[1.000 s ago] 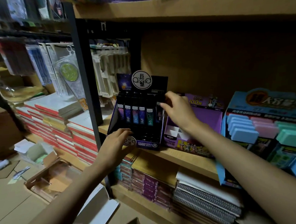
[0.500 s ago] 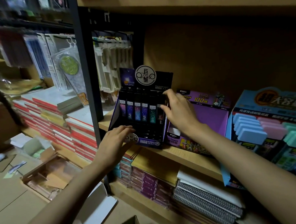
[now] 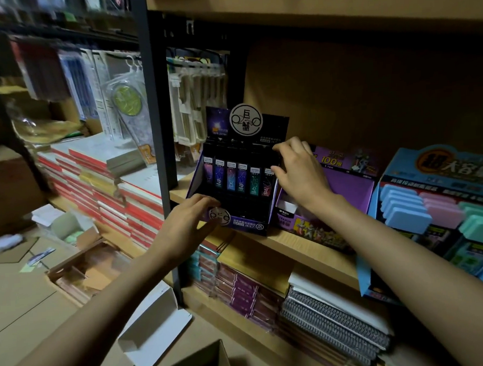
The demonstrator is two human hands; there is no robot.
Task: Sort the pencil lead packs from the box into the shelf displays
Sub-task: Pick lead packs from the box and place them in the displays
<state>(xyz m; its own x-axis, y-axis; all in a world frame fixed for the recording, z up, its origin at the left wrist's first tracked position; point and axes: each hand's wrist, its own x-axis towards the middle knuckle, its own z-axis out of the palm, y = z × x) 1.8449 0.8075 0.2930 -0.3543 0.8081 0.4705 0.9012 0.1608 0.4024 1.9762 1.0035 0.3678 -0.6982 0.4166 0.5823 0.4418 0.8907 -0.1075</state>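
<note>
The left hand [image 3: 187,224] grips the pencil lead display box [image 3: 246,224] at its front-left corner. The right hand [image 3: 300,175] clasps its right wall, near the shelf [image 3: 308,248] edge.

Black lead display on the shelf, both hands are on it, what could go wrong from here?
1. The black display sits at the shelf's front edge; a pull from the left hand on its front corner could tip it off.
2. The right hand works at its right side, beside the upright lead packs, and could knock them over.
3. The purple display stands close on the right; a sideways shove could bump it.
</note>
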